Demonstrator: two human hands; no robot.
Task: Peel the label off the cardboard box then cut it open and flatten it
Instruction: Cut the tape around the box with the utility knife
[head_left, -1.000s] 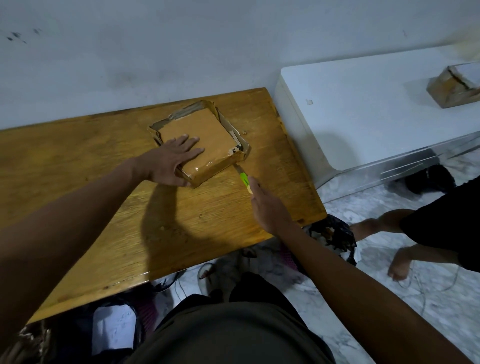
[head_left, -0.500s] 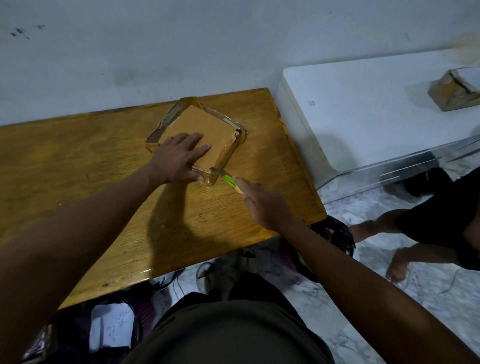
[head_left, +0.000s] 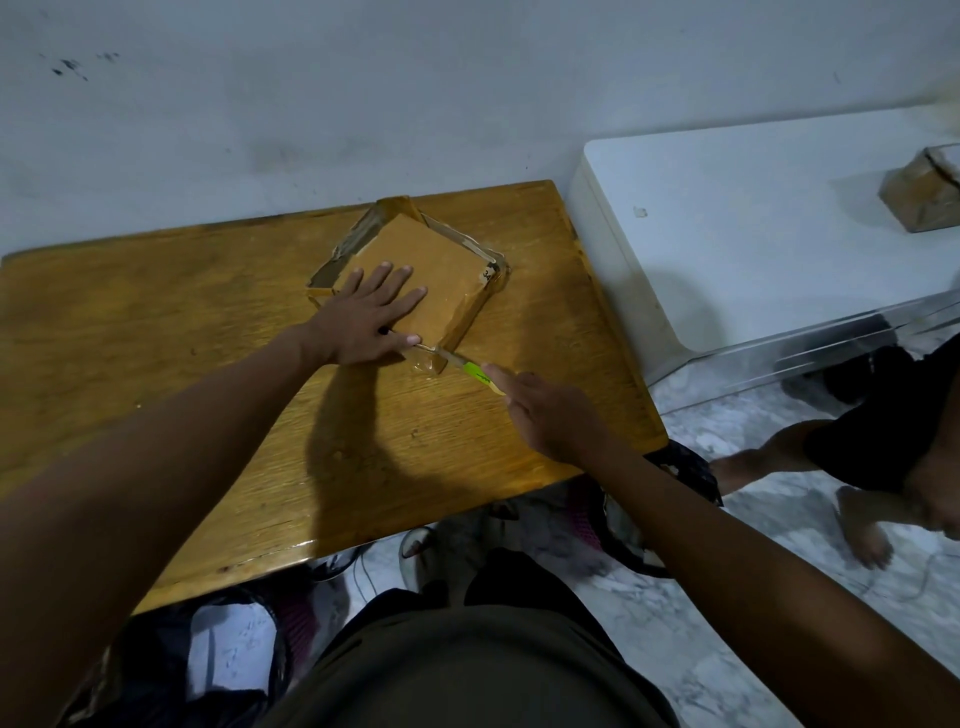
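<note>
Your cardboard box (head_left: 415, 270) lies flat on the wooden table (head_left: 208, 332), toward the far right part of the top and turned so one corner points at you. Its brown top face is closed, so whatever it holds is hidden. Glossy clear tape runs along its edges, and a small scrap with dark print sits at the right corner of the top face.

Your left hand (head_left: 371, 317) presses down on the box's top, palm flat and fingers spread and released, the thumb reaching along the near edge close to the corner nearest you. It grips nothing; it only pins the box.

Your right hand (head_left: 550, 415) is clenched around a knife (head_left: 470, 370) with a green handle, the index finger stretched along the handle. The thin blade points up and left, and its tip meets the box at the near corner, just beside your left thumb.

To the right of the table stands a white appliance (head_left: 727, 228), its top well apart from your work. On its far right sits a second box (head_left: 922, 195), taped and shut, contents unseen. Another person's bare legs (head_left: 810, 467) show on the marble floor at the right
</note>
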